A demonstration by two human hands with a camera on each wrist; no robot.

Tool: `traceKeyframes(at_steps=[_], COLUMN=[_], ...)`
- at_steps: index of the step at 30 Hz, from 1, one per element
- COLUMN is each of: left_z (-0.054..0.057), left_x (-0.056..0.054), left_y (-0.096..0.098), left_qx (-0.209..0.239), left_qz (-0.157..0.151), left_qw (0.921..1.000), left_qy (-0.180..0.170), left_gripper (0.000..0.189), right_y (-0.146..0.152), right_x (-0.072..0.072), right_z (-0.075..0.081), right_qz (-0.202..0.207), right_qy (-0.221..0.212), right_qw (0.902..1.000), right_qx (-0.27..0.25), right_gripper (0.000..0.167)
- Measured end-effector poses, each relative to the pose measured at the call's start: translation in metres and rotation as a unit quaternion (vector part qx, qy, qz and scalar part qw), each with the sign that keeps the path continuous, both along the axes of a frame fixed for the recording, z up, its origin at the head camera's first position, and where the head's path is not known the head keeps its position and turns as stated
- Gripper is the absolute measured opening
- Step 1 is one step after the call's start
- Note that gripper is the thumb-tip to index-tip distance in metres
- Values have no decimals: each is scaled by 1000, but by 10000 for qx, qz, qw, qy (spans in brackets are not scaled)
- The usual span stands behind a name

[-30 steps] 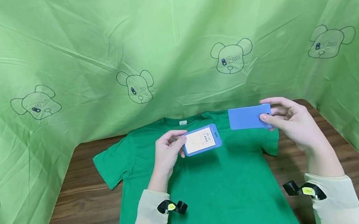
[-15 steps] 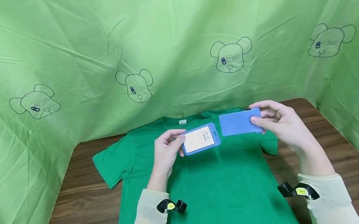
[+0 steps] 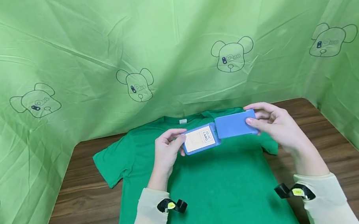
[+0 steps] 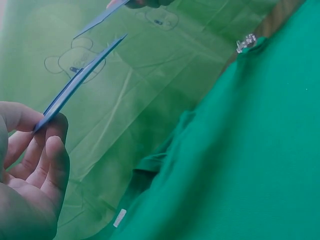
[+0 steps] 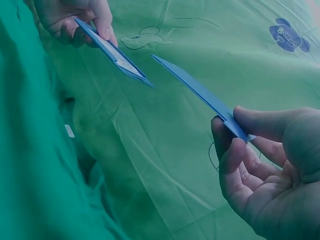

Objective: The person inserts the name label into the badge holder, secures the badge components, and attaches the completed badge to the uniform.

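Observation:
My left hand pinches one short end of a blue badge holder, thumb on top and fingers beneath. Its window shows a cream insert printed "ID/IC CARD", and a slotted end points right. My right hand pinches the right end of a plain blue rectangular cover between thumb and fingers. In the head view the cover's left edge overlaps the slotted end of the badge holder. The right wrist view shows a gap between the holder and the cover. Both are held above a green T-shirt.
The T-shirt lies spread on a dark wood table, its collar label at the far side. Light green curtains with bear outlines enclose the back and sides. A small clear, shiny thing shows by the shirt's edge.
My right hand has moved left with the blue cover, closing the space to the badge holder until they overlap in the head view. The left hand has stayed nearly still.

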State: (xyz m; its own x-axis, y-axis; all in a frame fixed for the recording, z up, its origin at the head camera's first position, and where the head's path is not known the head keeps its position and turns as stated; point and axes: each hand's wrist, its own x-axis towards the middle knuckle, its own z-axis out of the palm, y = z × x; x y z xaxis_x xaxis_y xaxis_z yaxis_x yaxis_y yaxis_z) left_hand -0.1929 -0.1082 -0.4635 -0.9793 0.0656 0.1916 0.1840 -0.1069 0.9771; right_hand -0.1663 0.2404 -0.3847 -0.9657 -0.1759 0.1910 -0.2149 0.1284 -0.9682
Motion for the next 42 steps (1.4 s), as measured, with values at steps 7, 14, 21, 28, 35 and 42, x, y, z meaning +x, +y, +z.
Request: traceKeyframes(at_steps=[7,14,21,28,35,42], left_z=[0,1,1,1,3,2], left_x=[0,0,0,0,0,1], left_y=[0,0,0,0,1,1], left_qx=[-19,-77,-60,-22,-91,-37], left_qz=[14,-10,2,-23,6,-35], left_qw=[10000,10000,10000,10000,9999,10000], left_qy=[-2,-8,26,71,67,68], left_gripper=[17,16,17,17,17,17], right_y=[-5,-7,-10,-11,-12,-14], right_x=[-3,-5,-7,-9,-10,-9], right_z=[-5,-11,-14,-18,-18,-18], right_qz=[-11,-53,-12,-39,-69,-60], right_qy=[-71,-219,-376,-524,-526,-556], right_qw=[9994,9980,9969,9958,9955,9949], right_qx=[329,590,687,746,787,836], right_gripper=[37,35,41,48,45,43])
